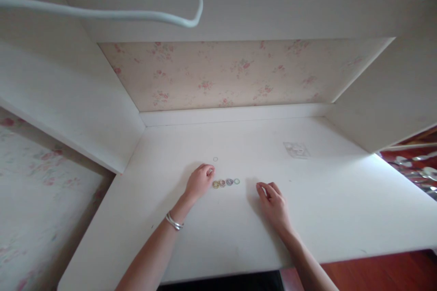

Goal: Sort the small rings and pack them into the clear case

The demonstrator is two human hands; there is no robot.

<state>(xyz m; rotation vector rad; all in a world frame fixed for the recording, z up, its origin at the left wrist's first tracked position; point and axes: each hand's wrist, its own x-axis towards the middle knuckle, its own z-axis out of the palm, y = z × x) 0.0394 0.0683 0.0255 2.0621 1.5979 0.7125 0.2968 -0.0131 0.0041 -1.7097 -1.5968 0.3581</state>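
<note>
Forearms cut off; packet (296, 150) indistinct

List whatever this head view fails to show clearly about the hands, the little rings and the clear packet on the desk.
- Left hand: its fingertips curl under beside the row of rings; whether they pinch anything is hidden.
- Right hand: fingers bent, palm side hidden.
- Row of rings: too small to tell material or whether they touch.
- Single ring: too small for detail.
- Clear packet: washed out, contents unreadable.
- Both elbows: cut off by the bottom edge.
</note>
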